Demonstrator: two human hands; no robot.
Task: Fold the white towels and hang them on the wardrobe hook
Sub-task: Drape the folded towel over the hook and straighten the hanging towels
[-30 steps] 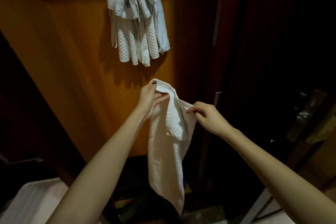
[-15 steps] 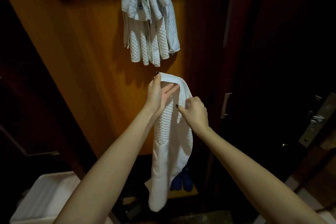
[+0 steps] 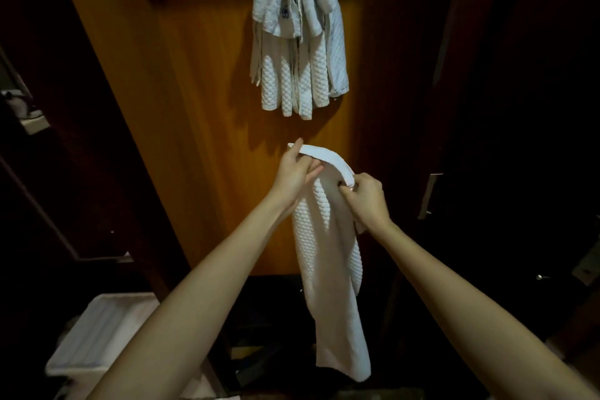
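Right hand (image 3: 367, 201) has closed in beside left hand (image 3: 293, 174) mid-frame; wardrobe panel (image 3: 211, 127) fills the centre; white towel (image 3: 328, 269) dangles before it, folded top gripped by both hands; hung towels (image 3: 298, 52) directly above, top centre; basket (image 3: 97, 334) lower left.

both arms stretched forward; left hand (image 3: 293, 172) and right hand (image 3: 367, 200) close together, gripping the towel (image 3: 324, 256).

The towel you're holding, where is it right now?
In the head view, the towel hangs at the centre, its top edge gripped by the left hand and right hand, below the hung towels on the wooden wardrobe panel.
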